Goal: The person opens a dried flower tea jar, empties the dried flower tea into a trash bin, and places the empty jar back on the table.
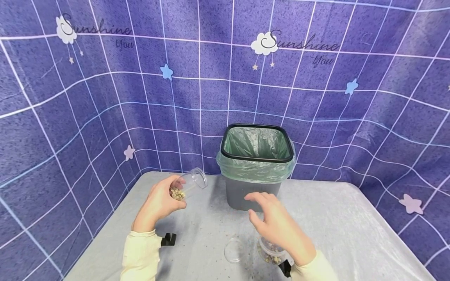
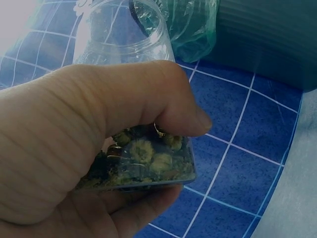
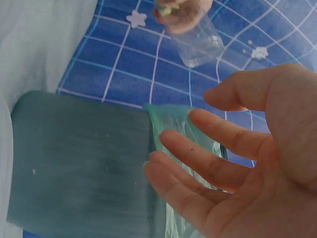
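Note:
My left hand (image 1: pixel 162 201) grips a clear plastic jar (image 1: pixel 192 180), tilted with its mouth up and to the right. Dried flower buds (image 2: pixel 143 153) lie gathered at the jar's bottom, partly covered by the thumb. In front of the bin, my right hand (image 1: pixel 272 218) hangs in the air with fingers spread and nothing held. Below its wrist stands a second clear container (image 1: pixel 268 253) with dried bits in it, partly hidden by the forearm. A clear round lid (image 1: pixel 233 250) lies flat on the table to the left of that container.
A grey bin (image 1: pixel 242 195) with a black rim (image 1: pixel 258 159) and a green bag (image 1: pixel 253 171) stands at the back of the table (image 1: pixel 197 242). Small crumbs are scattered around the lid. A purple-blue gridded curtain (image 1: pixel 183 93) hangs behind and along the sides.

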### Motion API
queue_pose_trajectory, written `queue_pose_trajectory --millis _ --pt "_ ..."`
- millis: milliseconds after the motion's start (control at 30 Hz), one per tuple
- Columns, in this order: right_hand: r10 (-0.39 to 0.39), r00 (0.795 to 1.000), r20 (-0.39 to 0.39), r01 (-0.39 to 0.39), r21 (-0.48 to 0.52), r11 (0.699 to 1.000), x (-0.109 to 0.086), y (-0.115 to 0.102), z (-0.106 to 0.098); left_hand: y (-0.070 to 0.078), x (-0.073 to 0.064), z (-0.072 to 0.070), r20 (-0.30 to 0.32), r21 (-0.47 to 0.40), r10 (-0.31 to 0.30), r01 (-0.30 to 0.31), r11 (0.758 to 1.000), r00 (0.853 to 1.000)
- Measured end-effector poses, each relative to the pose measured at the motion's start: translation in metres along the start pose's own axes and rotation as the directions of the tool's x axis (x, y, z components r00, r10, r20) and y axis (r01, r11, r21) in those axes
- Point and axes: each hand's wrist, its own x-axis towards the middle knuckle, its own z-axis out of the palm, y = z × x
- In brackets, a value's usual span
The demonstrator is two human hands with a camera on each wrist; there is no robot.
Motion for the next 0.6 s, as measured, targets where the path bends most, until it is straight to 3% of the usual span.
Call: queue_pose_trajectory --millis 367,600 --pt "0.007 0.984 -0.176 0.000 0.039 0.999 0.007 0.013 -0.012 0.002 0.000 -0.001 -0.011 0.002 0.007 -0.007 1.000 1.000" --pt "-0.044 0.953 -0.298 0.056 0.033 0.998 0.009 0.011 -0.015 0.001 -0.003 -0.005 -0.020 0.003 -0.003 0.003 1.000 1.000"
